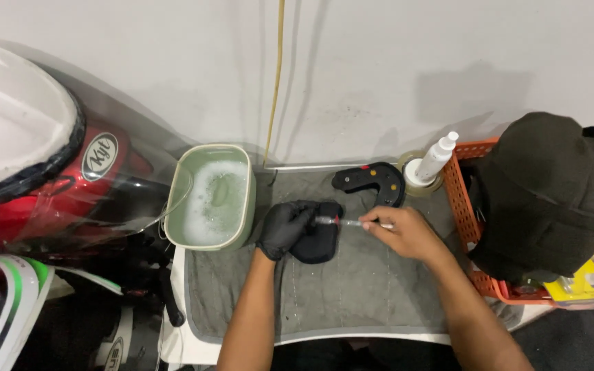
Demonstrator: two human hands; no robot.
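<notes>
My left hand [284, 227], in a black glove, presses on a black helmet pad [319, 240] lying on a grey towel [352, 288]. My bare right hand [403, 232] holds a thin brush [342, 222] by its handle, and the brush's tip touches the top of the pad right beside the gloved fingers. A second black, curved pad [369, 180] with small red dots lies farther back on the towel.
A pale green tub [245, 206] of foamy water stands left of the towel. A red and white helmet [36, 165] with a clear visor fills the left side. At right an orange basket [458, 199] holds a black fabric item [551, 192]; a white spray bottle [434, 159] stands beside it.
</notes>
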